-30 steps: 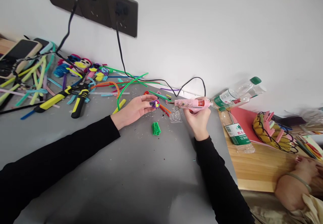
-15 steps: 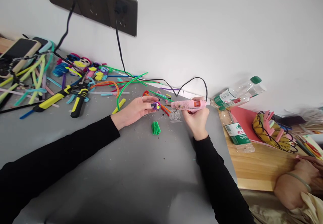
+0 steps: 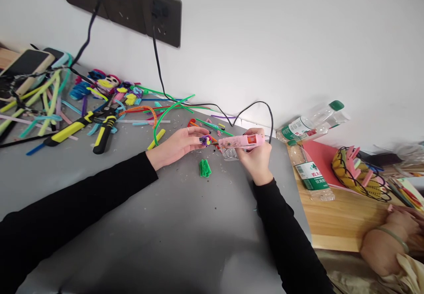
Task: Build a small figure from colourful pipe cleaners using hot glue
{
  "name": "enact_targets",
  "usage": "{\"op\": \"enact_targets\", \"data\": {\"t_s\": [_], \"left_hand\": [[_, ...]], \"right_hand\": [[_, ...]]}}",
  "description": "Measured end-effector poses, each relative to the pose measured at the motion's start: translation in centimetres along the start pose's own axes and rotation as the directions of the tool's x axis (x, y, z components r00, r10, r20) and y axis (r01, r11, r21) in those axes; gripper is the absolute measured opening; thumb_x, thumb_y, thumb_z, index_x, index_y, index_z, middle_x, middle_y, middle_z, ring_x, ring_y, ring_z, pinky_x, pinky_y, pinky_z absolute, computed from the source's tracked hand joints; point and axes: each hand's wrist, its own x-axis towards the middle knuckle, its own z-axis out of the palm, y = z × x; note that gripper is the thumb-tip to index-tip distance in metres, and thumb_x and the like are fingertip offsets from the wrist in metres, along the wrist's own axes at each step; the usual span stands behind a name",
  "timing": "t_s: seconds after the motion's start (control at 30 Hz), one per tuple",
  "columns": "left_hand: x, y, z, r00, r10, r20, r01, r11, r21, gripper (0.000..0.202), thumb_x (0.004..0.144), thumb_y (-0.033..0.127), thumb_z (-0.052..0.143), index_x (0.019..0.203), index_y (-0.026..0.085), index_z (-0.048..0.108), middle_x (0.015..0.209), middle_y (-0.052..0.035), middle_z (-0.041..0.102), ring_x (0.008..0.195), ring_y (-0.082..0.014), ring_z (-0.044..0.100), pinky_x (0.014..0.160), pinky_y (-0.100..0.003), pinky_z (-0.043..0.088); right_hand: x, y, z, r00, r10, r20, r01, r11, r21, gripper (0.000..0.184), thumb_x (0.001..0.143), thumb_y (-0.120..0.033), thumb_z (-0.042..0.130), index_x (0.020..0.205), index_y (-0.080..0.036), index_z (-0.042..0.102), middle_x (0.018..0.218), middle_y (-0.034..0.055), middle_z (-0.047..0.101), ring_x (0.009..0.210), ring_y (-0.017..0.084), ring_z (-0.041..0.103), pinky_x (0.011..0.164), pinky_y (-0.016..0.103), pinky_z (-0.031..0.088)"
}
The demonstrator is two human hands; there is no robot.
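Note:
Between the fingertips of my left hand (image 3: 177, 146) is a small purple pipe-cleaner piece (image 3: 206, 141) with yellow and white in its middle. My right hand (image 3: 256, 159) is wrapped round a pink hot glue gun (image 3: 240, 141), its nozzle pointing left at the small piece. The nozzle tip is at or very near the piece; whether they touch I cannot tell. Just below on the grey table mat (image 3: 185, 223) lies a bundled green pipe-cleaner piece (image 3: 205, 168). A clear plastic stand (image 3: 230, 154) sits partly hidden under the glue gun.
Yellow-and-black pliers (image 3: 104, 130), loose pipe cleaners (image 3: 49, 104) and finished colourful figures (image 3: 109, 82) crowd the left. A black cord (image 3: 159, 64) runs from the wall sockets (image 3: 142, 9). Plastic bottles (image 3: 313, 175), a yellow basket (image 3: 357, 175) and another person's arm (image 3: 380, 250) are on the right.
My right hand has brought the glue gun left, so its nozzle now meets or nearly meets the purple piece. My left hand has barely moved.

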Motion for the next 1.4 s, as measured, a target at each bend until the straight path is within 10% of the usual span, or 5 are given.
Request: {"op": "enact_targets", "data": {"t_s": [1.4], "left_hand": [[0.09,-0.21,-0.20,1.000,0.014,0.023,-0.014,1.000,0.002,0.029,0.068,0.019,0.086,0.095,0.017,0.076,0.106,-0.0082,0.076,0.095,-0.0215,0.070,0.091,-0.034,0.058]], "right_hand": [[0.10,0.48,-0.08,0.992,-0.126,0.026,0.127,0.991,-0.033,0.011,0.079,-0.023,0.054,0.087,-0.025,0.047,0.087,0.0022,0.069,0.056,0.015,0.061,0.053,0.026,0.046]]}}
